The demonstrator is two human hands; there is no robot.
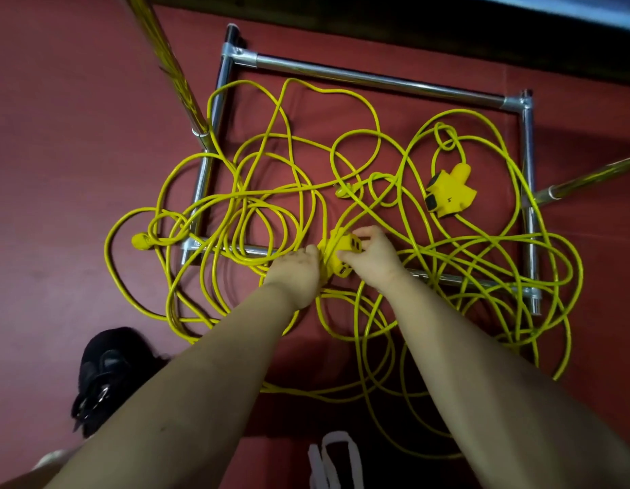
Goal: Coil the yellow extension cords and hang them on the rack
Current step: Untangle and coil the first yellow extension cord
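The yellow cords (299, 192) lie in one loose tangle on the red floor (77, 153), spread from about 9 o'clock to 4 o'clock around the centre of the view and draped over the low metal frame (377, 77) of the rack. Both hands meet at the middle of the heap. The right hand (372, 254) has its fingers and thumb curled round a yellow three-way socket block (345, 252), pinching it at its top and near side. The left hand (299, 273) is touching the same block from 9 o'clock, but its fingers are turned away, so I cannot tell whether it grips cord or merely rests there.

A second socket block (449, 192) sits at 2 o'clock, well apart from the hands, and a plug (141, 240) lies at 9 o'clock near the frame's corner. A black shoe (105, 375) shows at 7 o'clock.

The cord looks light, springy and fairly smooth, so it will probably slide easily through a loose fist yet keep its kinks and snag where loops cross. The hard block looks like the best place to take hold: rigid, easy to clamp, and an end from which to feed cord out. Pulling hard would likely tighten the crossings or catch a loop on the frame's corners; lifting loops free first seems safer.
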